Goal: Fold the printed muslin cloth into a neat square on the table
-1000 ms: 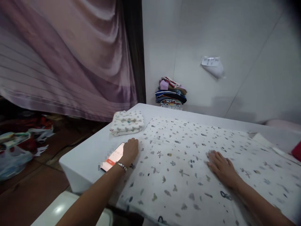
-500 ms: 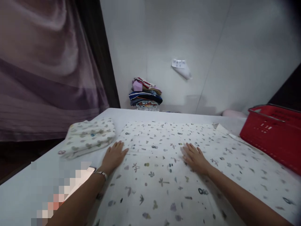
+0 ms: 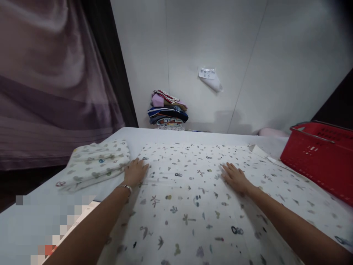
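Note:
A white cloth point(image 3: 187, 206) printed with small palm trees, leaves and cars lies spread over the table in front of me. My left hand point(image 3: 136, 172) rests palm down on its left edge, fingers stretched out, with a bracelet at the wrist. My right hand point(image 3: 235, 178) lies flat on the right part of the cloth, fingers apart. Neither hand holds anything. Just left of my left hand is a folded cloth point(image 3: 96, 162) with a grey-green leaf print.
A red basket point(image 3: 317, 162) with a metal handle stands at the right, beside the cloth. Folded fabrics point(image 3: 168, 110) are stacked against the back wall beyond the table point(image 3: 193, 137). A mauve curtain point(image 3: 55, 92) hangs at the left. A partly pixelated object lies near my left forearm.
My hands have slid slightly forward and farther apart over the cloth, the right one moving to the right. The head view has shifted a little.

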`<state>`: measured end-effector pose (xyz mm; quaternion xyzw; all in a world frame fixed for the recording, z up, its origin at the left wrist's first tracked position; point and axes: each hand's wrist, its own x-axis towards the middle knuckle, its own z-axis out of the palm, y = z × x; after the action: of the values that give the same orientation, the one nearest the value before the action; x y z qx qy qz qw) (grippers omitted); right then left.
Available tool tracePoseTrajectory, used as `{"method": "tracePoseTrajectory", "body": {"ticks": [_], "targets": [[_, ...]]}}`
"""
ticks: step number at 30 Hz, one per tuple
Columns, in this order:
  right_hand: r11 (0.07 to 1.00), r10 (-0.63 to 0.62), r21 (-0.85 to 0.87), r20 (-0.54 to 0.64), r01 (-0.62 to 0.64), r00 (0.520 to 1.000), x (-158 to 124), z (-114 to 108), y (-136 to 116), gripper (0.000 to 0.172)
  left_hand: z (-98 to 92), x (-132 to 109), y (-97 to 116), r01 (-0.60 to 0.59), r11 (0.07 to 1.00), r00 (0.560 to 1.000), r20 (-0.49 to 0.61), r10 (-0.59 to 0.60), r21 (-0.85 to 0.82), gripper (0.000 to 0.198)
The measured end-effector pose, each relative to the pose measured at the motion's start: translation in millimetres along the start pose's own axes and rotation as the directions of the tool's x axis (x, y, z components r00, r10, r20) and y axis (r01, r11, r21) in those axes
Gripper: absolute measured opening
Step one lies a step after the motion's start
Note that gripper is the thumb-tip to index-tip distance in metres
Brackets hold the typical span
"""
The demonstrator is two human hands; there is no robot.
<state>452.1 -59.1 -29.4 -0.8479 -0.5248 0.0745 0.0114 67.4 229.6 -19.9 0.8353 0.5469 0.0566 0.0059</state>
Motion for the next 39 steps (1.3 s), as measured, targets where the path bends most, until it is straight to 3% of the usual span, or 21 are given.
{"method": "tracePoseTrajectory", "body": {"ticks": [4,10,14,21,24,27,30,35,39], "targets": [[1.000,-0.020,-0.022,-0.023,0.019,1.000,33.0,-3.8,9.1,0.059,-6.4,19.8,12.9,0.119,0.993,0.993,0.019,-0.119,-0.015,0.050],[0.997,0.042,-0.060,0.040,-0.040,0.998,59.9,7.2,5.6,0.060,-4.6,45.1,11.5,0.233,0.972,0.973,0.005,-0.233,0.015,0.047],[1.000,0.016,-0.006,0.028,-0.016,0.999,59.6,9.2,15.1,0.061,-4.0,51.2,6.2,0.224,0.974,0.975,0.007,-0.224,0.014,0.051],[0.994,0.087,0.069,-0.078,-0.081,0.993,29.3,-2.0,83.3,0.055,-8.6,36.3,-3.3,0.127,0.992,0.991,0.026,-0.127,0.003,0.051],[0.991,0.124,0.067,-0.126,-0.116,0.984,27.9,-8.9,94.8,0.046,-10.0,31.6,3.2,0.094,0.995,0.995,0.013,-0.095,0.011,0.052],[0.995,0.097,0.028,-0.146,-0.094,0.984,53.1,-16.8,81.5,0.044,-10.3,35.6,19.3,0.026,0.999,1.000,-0.001,-0.026,0.021,0.047],[1.000,0.024,-0.003,-0.139,-0.025,0.990,98.9,-20.9,55.1,0.045,-8.3,50.4,41.5,-0.069,0.997,0.997,-0.019,0.070,0.034,0.042],[0.997,-0.035,-0.066,-0.107,0.028,0.994,174.7,-22.1,24.0,0.054,1.4,94.7,82.3,-0.229,0.972,0.973,-0.015,0.230,0.048,0.040],[0.992,-0.014,-0.122,-0.031,0.010,0.999,206.0,-27.1,24.7,0.060,13.9,131.3,110.1,-0.309,0.949,0.951,0.017,0.309,0.061,0.044]]}}
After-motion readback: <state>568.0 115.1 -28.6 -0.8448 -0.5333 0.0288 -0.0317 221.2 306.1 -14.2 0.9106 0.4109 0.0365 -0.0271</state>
